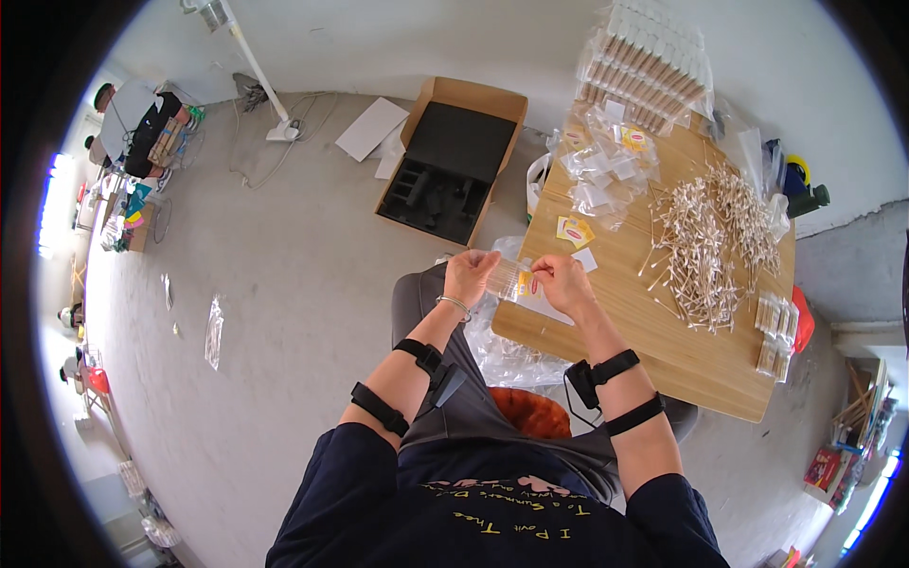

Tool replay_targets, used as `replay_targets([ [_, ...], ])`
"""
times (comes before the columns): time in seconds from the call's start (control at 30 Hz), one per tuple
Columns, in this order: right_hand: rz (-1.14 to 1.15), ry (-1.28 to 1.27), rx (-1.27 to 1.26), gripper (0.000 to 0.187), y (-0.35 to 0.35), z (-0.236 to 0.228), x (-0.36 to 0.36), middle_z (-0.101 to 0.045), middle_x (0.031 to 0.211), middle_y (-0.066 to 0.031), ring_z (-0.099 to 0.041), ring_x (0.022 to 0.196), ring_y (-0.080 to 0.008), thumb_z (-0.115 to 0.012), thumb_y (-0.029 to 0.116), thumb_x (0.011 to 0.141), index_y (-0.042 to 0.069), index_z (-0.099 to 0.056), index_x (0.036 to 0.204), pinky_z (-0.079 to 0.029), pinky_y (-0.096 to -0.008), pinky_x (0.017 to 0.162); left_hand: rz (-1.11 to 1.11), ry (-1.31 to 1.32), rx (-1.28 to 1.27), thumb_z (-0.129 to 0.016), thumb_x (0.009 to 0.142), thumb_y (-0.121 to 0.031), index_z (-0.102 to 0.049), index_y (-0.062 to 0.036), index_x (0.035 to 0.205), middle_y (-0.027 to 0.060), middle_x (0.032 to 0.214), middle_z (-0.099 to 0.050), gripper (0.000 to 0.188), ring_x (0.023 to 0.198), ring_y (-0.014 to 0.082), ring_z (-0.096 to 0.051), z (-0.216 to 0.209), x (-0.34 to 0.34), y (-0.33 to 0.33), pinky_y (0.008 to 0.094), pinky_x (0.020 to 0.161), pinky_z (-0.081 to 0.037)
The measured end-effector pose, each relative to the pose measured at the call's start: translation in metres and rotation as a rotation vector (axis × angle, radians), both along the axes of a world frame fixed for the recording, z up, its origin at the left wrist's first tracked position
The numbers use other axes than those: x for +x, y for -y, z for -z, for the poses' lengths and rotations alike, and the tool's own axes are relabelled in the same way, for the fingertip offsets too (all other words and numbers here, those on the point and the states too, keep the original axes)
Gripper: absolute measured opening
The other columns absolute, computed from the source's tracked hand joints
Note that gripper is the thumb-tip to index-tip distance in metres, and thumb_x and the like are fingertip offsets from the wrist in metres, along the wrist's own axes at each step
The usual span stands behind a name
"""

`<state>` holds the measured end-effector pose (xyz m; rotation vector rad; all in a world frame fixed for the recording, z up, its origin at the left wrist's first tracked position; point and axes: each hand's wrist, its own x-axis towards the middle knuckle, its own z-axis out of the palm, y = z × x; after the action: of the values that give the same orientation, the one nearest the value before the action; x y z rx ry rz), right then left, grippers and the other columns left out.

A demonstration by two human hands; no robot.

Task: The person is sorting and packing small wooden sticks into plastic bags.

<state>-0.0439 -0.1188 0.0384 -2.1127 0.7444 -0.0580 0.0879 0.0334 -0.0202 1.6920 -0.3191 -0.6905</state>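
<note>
Between my two hands, over the table's near left corner, is a small clear packet of cotton swabs [505, 280] with a yellow label at its right end. My left hand [470, 275] pinches its left end. The fingers of my right hand [562, 282] are closed on the right end by the label. Just beyond, yellow-and-white cards [574, 232] lie on the wooden table [615, 322]. A large loose heap of cotton swabs [705, 246] covers the table's right part. Clear bags with white cards [606, 170] lie toward the back.
Stacked packs of swabs [649, 62] stand at the table's far end. Several filled packets [775, 331] lie at its right edge. A plastic bag of swabs [511, 355] is below the near left edge. An open cardboard box [454, 161] and a white stand [282, 130] are on the floor.
</note>
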Motion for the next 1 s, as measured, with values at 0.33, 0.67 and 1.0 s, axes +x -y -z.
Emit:
replay_targets([
  [0.33, 0.058, 0.007, 0.241, 0.012, 0.011, 0.006, 0.011, -0.071, 0.077, -0.0133, -0.07, 0.064, -0.0214, -0.065, 0.005, 0.085, 0.0, -0.072, 0.092, -0.055, -0.034, 0.064, 0.001, 0.0, -0.01, -0.076, 0.088, -0.032, -0.072, 0.0058, 0.09, 0.0054, 0.076, -0.071, 0.038, 0.066, 0.0088, -0.062, 0.003, 0.001, 0.0, 0.0252, 0.06, -0.05],
  [0.67, 0.129, 0.117, 0.609, 0.009, 0.013, 0.008, 0.007, -0.069, 0.078, -0.0095, -0.067, 0.062, -0.0133, -0.065, -0.003, 0.085, -0.004, -0.068, 0.094, -0.056, -0.0267, 0.055, -0.007, -0.029, -0.006, -0.077, 0.088, -0.03, -0.071, 0.0052, 0.088, 0.0044, 0.075, -0.07, 0.036, 0.065, 0.0084, -0.061, -0.001, 0.0, 0.0, 0.0247, 0.058, -0.049],
  [1.0, 0.181, 0.11, 0.165, 0.015, -0.018, 0.011, 0.01, -0.071, 0.081, -0.0097, -0.069, 0.069, -0.0199, -0.071, 0.001, 0.078, 0.002, -0.069, 0.093, -0.055, -0.0335, 0.064, -0.03, -0.027, 0.012, -0.076, 0.088, -0.029, -0.071, 0.0048, 0.086, 0.0041, 0.073, -0.069, 0.034, 0.064, 0.008, -0.06, 0.002, 0.0, 0.001, 0.0256, 0.057, -0.048],
])
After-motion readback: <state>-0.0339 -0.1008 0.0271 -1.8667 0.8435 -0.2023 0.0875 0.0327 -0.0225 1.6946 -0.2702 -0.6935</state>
